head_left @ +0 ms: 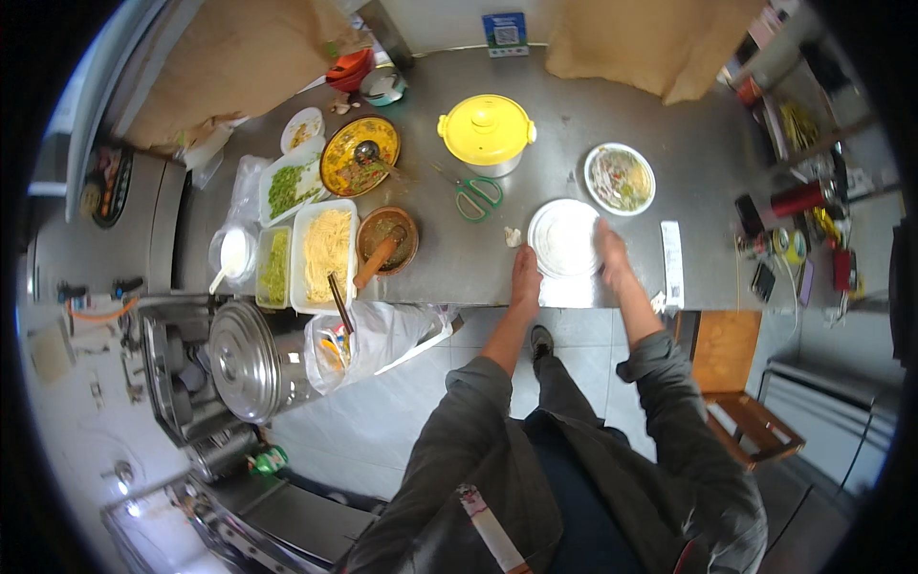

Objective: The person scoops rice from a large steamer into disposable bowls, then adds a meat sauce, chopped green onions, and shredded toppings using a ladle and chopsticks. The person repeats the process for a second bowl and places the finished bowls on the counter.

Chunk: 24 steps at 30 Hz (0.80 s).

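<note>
A round white plastic lid or lidded bowl (564,239), which of the two I cannot tell, is on the metal counter in front of me. My left hand (525,279) is at its lower left edge, fingers stretched and held together. Along its right rim lies my right hand (613,253), fingers also straight and touching the edge. Neither hand wraps round it. Just beyond, to the right, stands a white bowl of noodles with toppings (620,179). Small white scraps (513,236) lie left of the lid.
Green-handled scissors (475,199) lie before a yellow-lidded pot (488,134). At left are a pan of sauce with a ladle (360,156), a tub of noodles (326,251), chopped greens (287,189) and a mortar with a wooden pestle (387,241). A wooden stool (755,429) stands right.
</note>
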Tool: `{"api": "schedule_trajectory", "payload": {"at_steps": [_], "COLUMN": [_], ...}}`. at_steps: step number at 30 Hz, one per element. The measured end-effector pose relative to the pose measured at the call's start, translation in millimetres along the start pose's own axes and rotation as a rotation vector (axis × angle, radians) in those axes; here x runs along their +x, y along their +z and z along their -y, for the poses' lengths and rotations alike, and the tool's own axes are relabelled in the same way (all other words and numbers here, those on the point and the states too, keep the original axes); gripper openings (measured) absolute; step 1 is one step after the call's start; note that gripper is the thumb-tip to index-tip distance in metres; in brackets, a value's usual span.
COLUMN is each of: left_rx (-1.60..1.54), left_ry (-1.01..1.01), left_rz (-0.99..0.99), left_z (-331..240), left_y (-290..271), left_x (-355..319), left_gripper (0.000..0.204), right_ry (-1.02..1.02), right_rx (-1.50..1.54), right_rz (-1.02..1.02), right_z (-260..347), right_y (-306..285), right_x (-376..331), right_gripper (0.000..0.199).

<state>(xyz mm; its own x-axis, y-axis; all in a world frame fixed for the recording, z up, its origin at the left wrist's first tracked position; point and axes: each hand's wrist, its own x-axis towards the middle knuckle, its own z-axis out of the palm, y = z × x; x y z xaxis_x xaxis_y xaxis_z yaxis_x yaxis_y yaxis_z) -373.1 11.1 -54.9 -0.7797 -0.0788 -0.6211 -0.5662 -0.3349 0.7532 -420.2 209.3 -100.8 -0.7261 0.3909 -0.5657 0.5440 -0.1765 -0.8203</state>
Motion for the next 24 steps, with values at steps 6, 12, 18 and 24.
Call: {"api": "schedule_trajectory", "payload": {"at_steps": [6,12,18,24], "left_rx": [-0.279,-0.715,-0.752,-0.902], "left_ry": [0.229,0.046,0.27,-0.04], "left_rz": [0.056,0.259,0.381,0.499], "left_z": [-25.1,-61.7,38.1,54.9], "left_y": [-14.9,-98.2,-235.5,-288.2], "left_x": [-26.0,-104.5,-145.6,-192.9], "left_gripper": [0.039,0.029,0.043,0.04], "right_ry": [-0.131,-0.204,-0.345,-0.179], "right_rx": [0.013,0.124,-0.429,-0.777], "right_rz": [0.101,0.429,0.732,1.249], "right_z": [17.2,35.0,39.2,66.4], "right_y": [4.0,21.7,68.9,187.0], "right_x": [-92.9,-233.7,-307.0,-339.6], "right_gripper": [0.049,0.034,0.03,0.022]}}
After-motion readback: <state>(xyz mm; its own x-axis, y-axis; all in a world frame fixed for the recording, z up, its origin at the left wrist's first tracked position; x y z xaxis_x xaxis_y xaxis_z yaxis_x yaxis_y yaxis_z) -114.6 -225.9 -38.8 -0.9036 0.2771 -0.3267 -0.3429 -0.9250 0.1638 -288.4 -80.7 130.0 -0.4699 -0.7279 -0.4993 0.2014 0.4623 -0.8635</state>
